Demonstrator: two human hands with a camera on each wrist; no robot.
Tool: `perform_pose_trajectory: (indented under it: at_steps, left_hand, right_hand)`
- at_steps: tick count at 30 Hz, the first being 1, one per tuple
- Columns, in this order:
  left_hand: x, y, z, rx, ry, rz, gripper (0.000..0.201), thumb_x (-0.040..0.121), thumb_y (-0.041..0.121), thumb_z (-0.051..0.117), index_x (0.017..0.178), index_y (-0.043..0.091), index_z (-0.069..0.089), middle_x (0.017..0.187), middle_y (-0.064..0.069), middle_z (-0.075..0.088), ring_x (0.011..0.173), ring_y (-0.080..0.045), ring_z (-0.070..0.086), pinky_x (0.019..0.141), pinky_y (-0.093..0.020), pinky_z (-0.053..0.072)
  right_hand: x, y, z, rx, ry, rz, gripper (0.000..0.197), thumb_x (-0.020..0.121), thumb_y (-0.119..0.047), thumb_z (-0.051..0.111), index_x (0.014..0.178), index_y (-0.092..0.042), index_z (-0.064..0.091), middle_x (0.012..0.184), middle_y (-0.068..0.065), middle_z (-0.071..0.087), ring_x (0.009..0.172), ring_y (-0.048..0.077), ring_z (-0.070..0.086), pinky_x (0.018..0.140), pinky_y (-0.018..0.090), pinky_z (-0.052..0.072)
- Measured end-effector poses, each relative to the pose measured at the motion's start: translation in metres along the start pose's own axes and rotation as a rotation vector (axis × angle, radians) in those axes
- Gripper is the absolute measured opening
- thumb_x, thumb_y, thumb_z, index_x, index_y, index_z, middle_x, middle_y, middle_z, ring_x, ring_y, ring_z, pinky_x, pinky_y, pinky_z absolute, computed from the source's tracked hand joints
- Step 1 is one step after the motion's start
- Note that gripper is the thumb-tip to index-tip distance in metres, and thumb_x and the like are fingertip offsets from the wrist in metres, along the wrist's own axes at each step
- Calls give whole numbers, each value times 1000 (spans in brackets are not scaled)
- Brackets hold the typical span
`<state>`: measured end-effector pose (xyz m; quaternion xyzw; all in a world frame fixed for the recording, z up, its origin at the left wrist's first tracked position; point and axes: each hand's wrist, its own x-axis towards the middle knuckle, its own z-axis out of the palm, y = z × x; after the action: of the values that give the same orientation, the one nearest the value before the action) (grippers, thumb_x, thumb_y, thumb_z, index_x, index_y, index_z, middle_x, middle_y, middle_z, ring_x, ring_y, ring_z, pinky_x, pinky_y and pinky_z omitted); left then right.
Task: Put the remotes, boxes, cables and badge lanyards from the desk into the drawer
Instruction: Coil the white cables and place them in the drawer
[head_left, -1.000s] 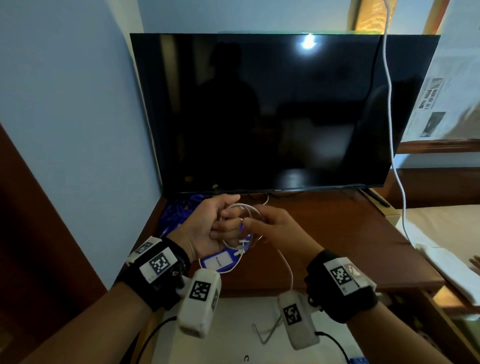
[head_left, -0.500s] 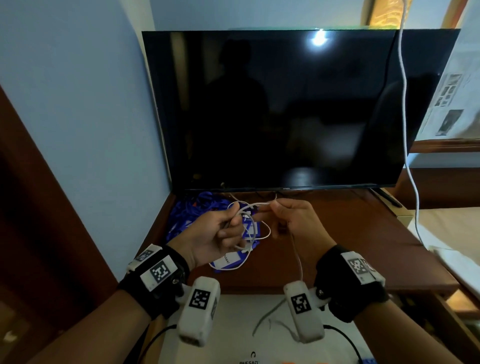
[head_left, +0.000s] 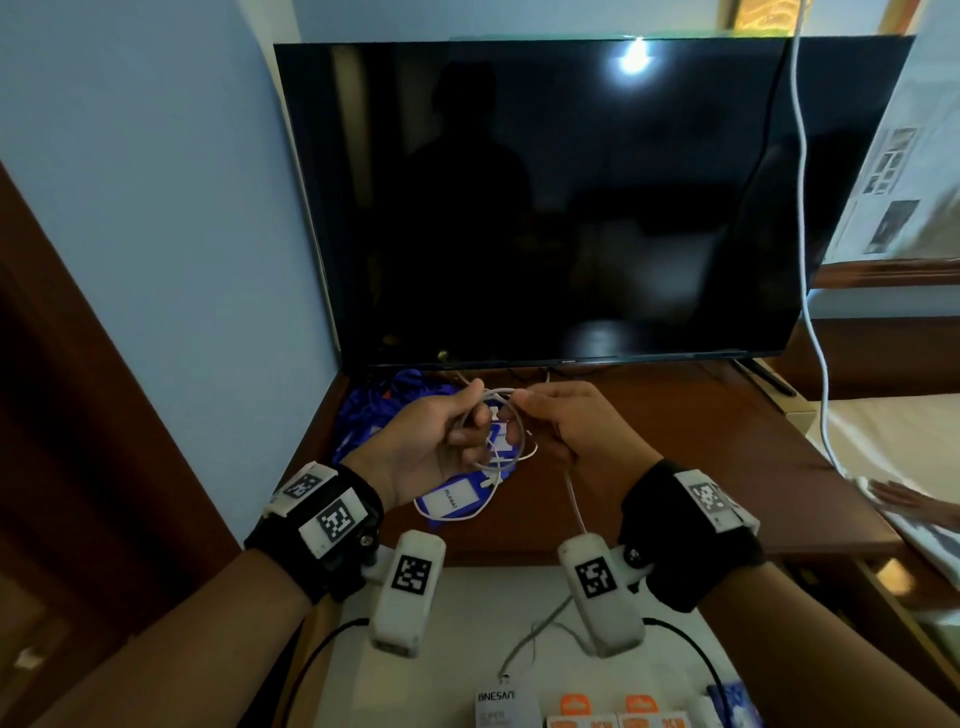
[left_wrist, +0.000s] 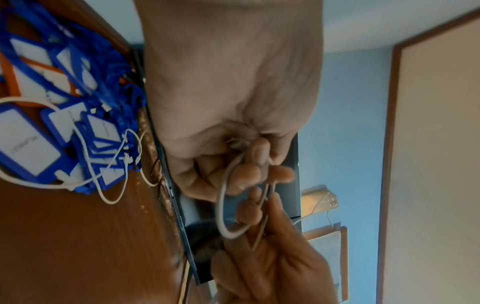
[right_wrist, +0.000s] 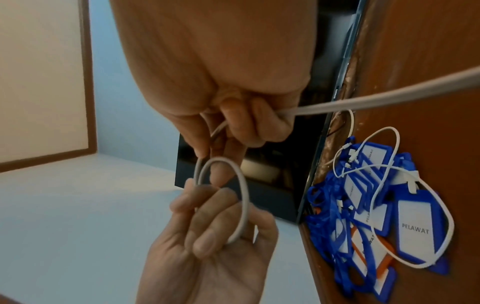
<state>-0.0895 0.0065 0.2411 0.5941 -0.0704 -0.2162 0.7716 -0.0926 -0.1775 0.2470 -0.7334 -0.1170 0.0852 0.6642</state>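
Note:
A white cable (head_left: 511, 415) hangs in loops between my two hands above the desk (head_left: 675, 457). My left hand (head_left: 467, 431) holds the loop (right_wrist: 244, 197) with curled fingers (left_wrist: 249, 172). My right hand (head_left: 545, 415) pinches the cable beside it (right_wrist: 246, 127); the tail (head_left: 574, 499) drops from it toward the open drawer (head_left: 467, 623). Under the hands lies a pile of blue badge lanyards (head_left: 384, 410), the nearest badge marked PELAWAT (right_wrist: 415, 230). A thinner white cable (right_wrist: 389, 170) lies over the badges (left_wrist: 26, 139).
A big dark TV (head_left: 561, 197) stands at the back of the desk. Small boxes (head_left: 613, 719) sit at the drawer's near end. Another white cord (head_left: 802, 208) hangs down at the right, where another person's hand (head_left: 909, 501) rests.
My hands have drawn slightly apart and the cable loops now stand wider between them. The head view has tipped down, bringing the boxes in the drawer into sight.

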Motion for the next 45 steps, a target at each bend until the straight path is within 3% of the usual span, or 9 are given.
perform_pose_trajectory:
  at_steps: [4, 15, 19, 24, 30, 34, 39, 42, 45]
  left_hand:
    - [-4, 8, 1, -65, -21, 43, 34, 102, 29, 37, 78, 11, 53, 55, 5, 28, 47, -10, 31, 65, -27, 45]
    - [-12, 52, -19, -556, 103, 378, 29, 95, 27, 40, 69, 16, 48, 51, 8, 26, 41, -6, 21, 53, -19, 33]
    - [-10, 51, -17, -601, 131, 435, 31, 98, 26, 37, 71, 16, 49, 53, 7, 27, 43, -6, 23, 56, -20, 35]
    - [-9, 54, -13, -612, 201, 521, 31, 100, 25, 35, 74, 16, 48, 54, 4, 29, 47, -9, 25, 60, -22, 38]
    - [-6, 54, -3, -341, 313, 584, 32, 103, 24, 33, 82, 15, 54, 51, 6, 32, 48, -9, 27, 64, -24, 37]
    - [-1, 45, 7, 41, 353, 603, 32, 103, 21, 32, 86, 13, 57, 56, 5, 40, 54, -10, 35, 65, -28, 35]
    - [-5, 29, 17, 423, 213, 540, 37, 104, 22, 28, 87, 7, 57, 79, -2, 60, 76, -12, 57, 78, -25, 47]
    - [-5, 23, 21, 475, 82, 460, 38, 103, 23, 30, 85, 9, 60, 73, 1, 64, 73, -13, 60, 79, -29, 48]
    - [-9, 19, 25, 446, -27, 372, 38, 102, 22, 30, 83, 8, 59, 63, -4, 59, 67, -17, 63, 81, -33, 53]
  right_hand:
    - [-1, 6, -1, 15, 13, -39, 24, 99, -17, 47, 100, -4, 66, 65, -5, 66, 44, 8, 32, 41, 19, 26]
    - [-12, 30, -17, 180, 285, -55, 15, 91, -11, 59, 77, -11, 56, 58, -3, 50, 49, 7, 43, 47, 17, 39]
    - [-12, 18, -18, 254, 305, -114, 13, 93, -13, 56, 80, -9, 55, 55, -3, 47, 45, 9, 37, 44, 22, 32]
    - [-15, 11, -13, -60, 371, -177, 14, 90, -14, 61, 78, -8, 61, 58, -2, 51, 49, 9, 41, 46, 20, 36]
    - [-27, -4, 5, -549, 56, -184, 18, 89, -18, 62, 71, -21, 61, 61, -6, 57, 48, -1, 51, 52, 13, 44]
    - [-30, -11, 12, -533, -92, -344, 22, 94, -10, 55, 74, -16, 61, 60, -4, 62, 51, 3, 60, 56, 10, 44]
    - [-29, -23, 6, -314, -28, -338, 27, 98, -5, 44, 77, -5, 60, 56, 6, 63, 45, 12, 54, 45, 10, 35]
    - [-26, -28, 2, -225, 49, -374, 29, 100, -6, 40, 78, -6, 59, 56, 10, 62, 46, 23, 52, 44, 14, 35]
    - [-24, -31, -4, -142, 115, -378, 29, 101, -9, 38, 81, 1, 57, 50, 4, 57, 41, 10, 48, 44, 13, 35]
